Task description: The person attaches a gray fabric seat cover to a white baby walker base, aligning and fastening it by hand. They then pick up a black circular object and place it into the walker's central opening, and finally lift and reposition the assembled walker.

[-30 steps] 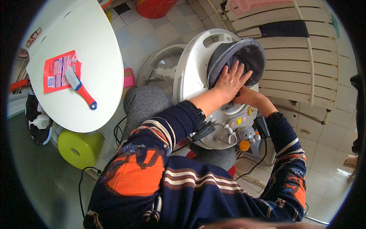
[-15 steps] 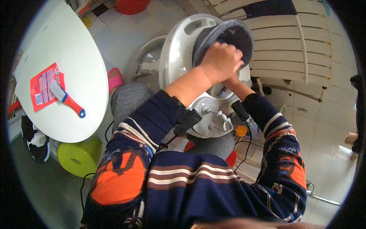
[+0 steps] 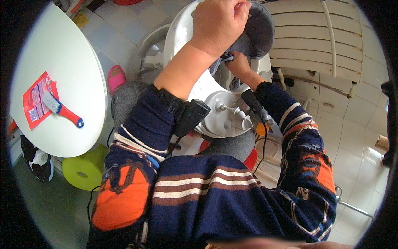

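Observation:
A dark grey hat (image 3: 260, 31), its hollow side toward me, stands over a glossy white plastic basin (image 3: 178, 41) in front of my knees. My right hand (image 3: 239, 65) is closed on the hat's bunched lower edge, where bluish cloth shows. Raised in front of the hat's left side, my left hand (image 3: 218, 27) is curled into a fist near the top of the picture. Whatever the left fingers hold is hidden. On the basin's near part sits a round white section with small knob-like fittings (image 3: 232, 111). A black device with a cable is strapped at each wrist.
At the left stands a white round-edged table (image 3: 78, 54) bearing a red packet (image 3: 35, 101) and a red-handled brush (image 3: 62, 108). Below it is a lime-green stool (image 3: 85, 168). A white slatted panel (image 3: 311, 41) and pipes flank the basin's right. A pink slipper (image 3: 116, 79) lies left.
My left hand has risen up and left, away from my right hand. My right hand has shifted slightly left and up, still at the hat. The view has tilted slightly.

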{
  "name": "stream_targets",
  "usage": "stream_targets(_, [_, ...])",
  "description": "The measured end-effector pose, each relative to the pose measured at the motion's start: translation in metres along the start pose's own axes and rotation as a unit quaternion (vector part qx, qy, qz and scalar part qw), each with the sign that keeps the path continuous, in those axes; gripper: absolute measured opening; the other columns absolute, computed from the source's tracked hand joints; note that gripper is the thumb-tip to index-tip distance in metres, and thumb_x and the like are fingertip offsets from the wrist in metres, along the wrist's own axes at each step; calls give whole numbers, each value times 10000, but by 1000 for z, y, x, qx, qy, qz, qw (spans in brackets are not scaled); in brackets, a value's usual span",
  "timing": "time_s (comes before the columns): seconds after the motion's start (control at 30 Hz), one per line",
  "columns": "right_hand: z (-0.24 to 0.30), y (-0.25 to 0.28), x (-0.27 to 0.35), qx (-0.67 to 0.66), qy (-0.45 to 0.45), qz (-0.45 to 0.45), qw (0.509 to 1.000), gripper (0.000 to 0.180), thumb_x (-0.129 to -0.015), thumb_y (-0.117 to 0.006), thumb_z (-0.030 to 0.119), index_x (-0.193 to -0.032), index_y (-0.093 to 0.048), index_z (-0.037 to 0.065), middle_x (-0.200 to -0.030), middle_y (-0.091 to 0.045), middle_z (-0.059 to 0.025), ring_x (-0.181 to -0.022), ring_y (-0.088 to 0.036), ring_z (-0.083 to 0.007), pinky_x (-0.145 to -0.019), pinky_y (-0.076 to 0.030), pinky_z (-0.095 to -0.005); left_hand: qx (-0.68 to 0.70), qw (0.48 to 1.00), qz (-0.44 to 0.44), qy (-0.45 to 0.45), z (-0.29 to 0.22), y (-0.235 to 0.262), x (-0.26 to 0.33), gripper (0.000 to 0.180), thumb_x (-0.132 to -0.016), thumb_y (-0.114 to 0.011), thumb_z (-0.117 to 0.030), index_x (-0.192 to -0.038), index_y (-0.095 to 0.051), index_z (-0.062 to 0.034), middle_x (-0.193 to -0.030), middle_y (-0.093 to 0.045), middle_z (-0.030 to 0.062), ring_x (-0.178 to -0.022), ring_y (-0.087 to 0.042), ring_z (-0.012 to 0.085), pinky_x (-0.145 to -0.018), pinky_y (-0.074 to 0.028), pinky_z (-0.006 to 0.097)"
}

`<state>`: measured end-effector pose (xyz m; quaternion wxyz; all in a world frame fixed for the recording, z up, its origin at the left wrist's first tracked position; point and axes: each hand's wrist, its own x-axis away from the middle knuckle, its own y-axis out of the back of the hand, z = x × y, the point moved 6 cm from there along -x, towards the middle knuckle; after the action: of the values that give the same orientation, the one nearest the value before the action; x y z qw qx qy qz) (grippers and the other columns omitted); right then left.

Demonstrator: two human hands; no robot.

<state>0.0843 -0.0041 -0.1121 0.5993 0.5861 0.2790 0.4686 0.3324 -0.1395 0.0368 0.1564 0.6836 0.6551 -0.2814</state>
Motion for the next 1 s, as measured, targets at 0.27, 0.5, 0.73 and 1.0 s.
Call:
stream_targets(0.27, [-4, 1, 6, -65, -108, 34, 991, 403, -751, -709, 171, -1131, -681, 41, -1001, -718, -235, -968, -688, -381, -838, -524, -429, -9, 1000, 5, -11, -1, -3, 0, 108, -888, -647, -124, -884, -663, -17, -853, -691, 173, -808, -660, 385, -704, -528, 443])
stream_targets(0.5, [-9, -2, 19, -299, -269, 215, 890, 810, -834, -745, 530, -1337, -517, -61, -1219, -619, -209, -1043, -651, -334, -880, -532, -433, -6, 1000, 12, 17, -2, -2, -1, 100, -889, -642, -114, -908, -669, -20, -863, -690, 166, -831, -661, 377, -713, -527, 437])
stream_targets(0.73, [-49, -13, -7, -202, -353, 170, 898, 863, -889, -579, 673, -1409, -486, -10, -1360, -537, -231, -1015, -670, -424, -809, -584, -504, -12, 1000, 17, 2, -4, 3, -5, 102, -890, -639, -108, -908, -662, -10, -871, -685, 182, -834, -655, 397, -722, -528, 441])
stream_targets(1.0, [-102, -59, -84, -359, -289, -59, 885, 653, -873, -715, 474, -1301, -573, 1, -1199, -661, -143, -1031, -668, -307, -834, -545, -431, -3, 1000, 12, 21, 7, 2, -8, 95, -890, -639, -98, -909, -657, -7, -882, -688, 184, -836, -659, 395, -715, -531, 433])
